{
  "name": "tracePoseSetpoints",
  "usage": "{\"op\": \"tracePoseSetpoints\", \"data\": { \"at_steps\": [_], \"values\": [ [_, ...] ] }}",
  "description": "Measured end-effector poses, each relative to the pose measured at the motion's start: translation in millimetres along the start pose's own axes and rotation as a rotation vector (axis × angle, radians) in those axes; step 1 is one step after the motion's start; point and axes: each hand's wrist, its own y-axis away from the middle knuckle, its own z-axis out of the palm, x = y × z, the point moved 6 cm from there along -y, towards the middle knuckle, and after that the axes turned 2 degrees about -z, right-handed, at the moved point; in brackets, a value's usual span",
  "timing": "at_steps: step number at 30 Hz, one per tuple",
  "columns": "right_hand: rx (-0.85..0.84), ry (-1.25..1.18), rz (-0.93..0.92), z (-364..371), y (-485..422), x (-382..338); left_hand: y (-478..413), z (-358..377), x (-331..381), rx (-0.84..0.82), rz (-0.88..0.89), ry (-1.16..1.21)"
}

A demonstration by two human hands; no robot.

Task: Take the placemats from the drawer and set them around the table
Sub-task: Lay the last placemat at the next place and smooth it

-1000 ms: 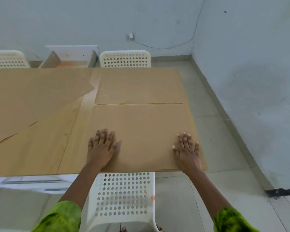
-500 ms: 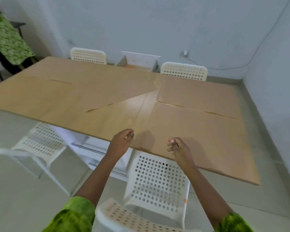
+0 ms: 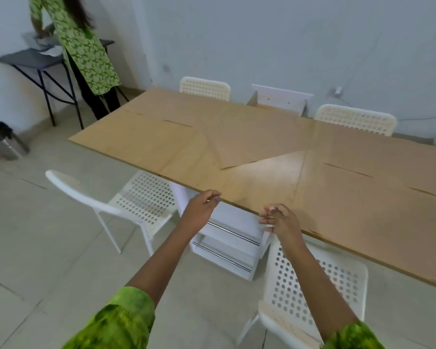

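Observation:
Several tan placemats lie flat on the wooden table (image 3: pixel 257 182): one at the near right (image 3: pixel 368 217), one behind it (image 3: pixel 393 157), a skewed one in the middle (image 3: pixel 252 142), and others at the far left (image 3: pixel 146 137). My left hand (image 3: pixel 202 210) hovers at the table's near edge, fingers loosely curled, holding nothing. My right hand (image 3: pixel 280 220) hangs just off the edge beside the near right placemat, fingers half curled and empty. A white drawer unit (image 3: pixel 227 238) with metal handles stands under the table below my hands.
White perforated chairs stand at the near left (image 3: pixel 126 205), near right (image 3: pixel 312 280) and on the far side (image 3: pixel 204 88). An open white drawer (image 3: pixel 280 99) juts up beyond the table. Another person (image 3: pixel 81 46) stands at a black side table (image 3: pixel 35 59). A bin (image 3: pixel 5 142) sits far left.
My hands lifted off the near right placemat and drew back to the table's edge, fingers curling. My view swung left, bringing the drawer unit and the other person into sight.

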Motion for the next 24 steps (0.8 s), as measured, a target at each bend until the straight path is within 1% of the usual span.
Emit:
{"op": "tracePoseSetpoints", "data": {
  "at_steps": [6,11,14,17,19,22,24],
  "values": [
    [0.002,0.028,0.011,35.2,-57.6,-9.1,-53.6,-16.1,-2.6,-0.010,-0.072,0.202],
    [0.041,-0.010,0.015,59.2,-138.7,-15.1,-132.7,-19.4,4.2,-0.063,-0.093,0.153],
    [0.104,-0.022,0.031,66.7,-187.5,-24.4,-179.9,-19.0,9.0,-0.094,-0.133,0.138],
    [0.131,0.020,0.037,70.5,-229.6,-32.6,-223.6,-19.6,8.9,-0.080,-0.173,0.153],
    [0.142,0.094,0.030,68.6,-256.8,-36.8,-252.5,-20.9,6.8,-0.047,-0.213,0.167],
    [0.126,0.310,0.018,65.5,-286.1,-39.5,-287.0,-21.1,-0.7,-0.003,-0.279,0.170],
    [0.106,0.442,0.016,62.9,-304.3,-41.7,-305.8,-19.7,-5.2,0.016,-0.328,0.243]
  ]
}}
